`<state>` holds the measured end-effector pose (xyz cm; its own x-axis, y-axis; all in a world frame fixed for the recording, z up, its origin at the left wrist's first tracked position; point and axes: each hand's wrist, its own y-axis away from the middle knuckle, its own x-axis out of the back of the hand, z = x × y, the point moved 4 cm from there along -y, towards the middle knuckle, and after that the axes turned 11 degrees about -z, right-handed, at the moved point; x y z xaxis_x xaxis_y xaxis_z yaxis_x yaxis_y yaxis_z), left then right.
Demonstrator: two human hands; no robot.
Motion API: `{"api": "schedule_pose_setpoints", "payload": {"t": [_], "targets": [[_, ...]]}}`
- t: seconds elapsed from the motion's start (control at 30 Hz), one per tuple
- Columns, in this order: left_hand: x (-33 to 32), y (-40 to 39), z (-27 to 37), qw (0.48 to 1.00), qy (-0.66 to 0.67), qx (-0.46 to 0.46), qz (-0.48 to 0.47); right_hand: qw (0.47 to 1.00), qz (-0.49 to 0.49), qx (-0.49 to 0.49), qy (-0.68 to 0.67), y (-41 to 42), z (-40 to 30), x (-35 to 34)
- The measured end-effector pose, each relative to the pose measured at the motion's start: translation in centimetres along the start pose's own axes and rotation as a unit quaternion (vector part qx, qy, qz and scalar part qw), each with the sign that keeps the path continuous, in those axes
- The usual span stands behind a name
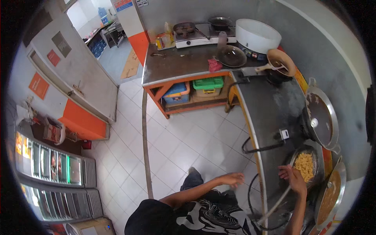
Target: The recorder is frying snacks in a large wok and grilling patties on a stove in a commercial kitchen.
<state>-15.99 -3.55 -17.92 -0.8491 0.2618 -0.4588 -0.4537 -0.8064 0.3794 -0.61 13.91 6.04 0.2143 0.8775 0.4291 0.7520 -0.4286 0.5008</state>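
My right hand (294, 177) is over the dark work surface, at the near left rim of a metal bowl (315, 164) that holds yellow food pieces (304, 166). Its fingers are partly curled, and whether they touch or hold anything cannot be told. A pale hose or rod (276, 205) runs below that hand. My left hand (234, 179) hangs in the air left of the counter edge, its fingers loosely bent with nothing seen in them. Beyond the bowl stands a large metal pot of dark liquid (320, 117), and a wide pan of brown liquid (330, 194) is at the lower right.
The metal-edged counter (260, 164) runs along my right side. A black hose (264, 149) loops over its edge. Further off are a wok (280, 63), a white tub (257, 35) and a gas stove (188, 42). Glass-door coolers (50, 161) stand at left.
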Motion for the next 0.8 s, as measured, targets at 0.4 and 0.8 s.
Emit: {"api": "schedule_pose_setpoints", "payload": {"t": [0.4, 0.8], "targets": [[30.8, 25.0, 11.8, 0.901, 0.153, -0.201, 0.353, 0.97, -0.136, 0.198, 0.044, -46.1, -20.8, -9.9], [62.0, 29.1, 37.3, 0.752, 0.058, -0.355, 0.553, 0.902, 0.207, 0.173, 0.336, -99.9, -43.1, 3.8]]}}
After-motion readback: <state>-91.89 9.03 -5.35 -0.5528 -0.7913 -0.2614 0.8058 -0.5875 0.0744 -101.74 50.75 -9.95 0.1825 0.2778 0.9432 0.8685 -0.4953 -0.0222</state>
